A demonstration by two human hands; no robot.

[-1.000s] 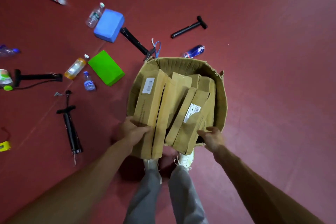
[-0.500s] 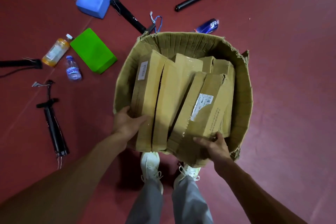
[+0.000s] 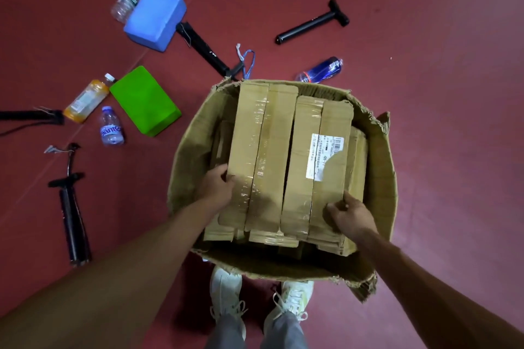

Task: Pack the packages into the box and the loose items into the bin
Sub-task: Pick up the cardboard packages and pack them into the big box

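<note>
A big cardboard box (image 3: 381,167) with a torn rim stands on the red floor in front of my feet. Several long brown packages lie flat in it, side by side. My left hand (image 3: 217,187) grips the left edge of the left package (image 3: 255,144). On the near right corner of the right package (image 3: 303,156), which bears a white label, my right hand (image 3: 350,214) holds with curled fingers. More packages show underneath. No bin is in view.
Loose items lie on the floor to the left and behind the box: a blue block (image 3: 156,18), a green block (image 3: 144,100), an orange drink bottle (image 3: 86,98), a small water bottle (image 3: 111,129), a blue bottle (image 3: 321,69) and black pumps (image 3: 72,215) (image 3: 312,22).
The packages, leaning on edge in the box before, have dropped down to lie flat. Both hands went down with them into the box.
</note>
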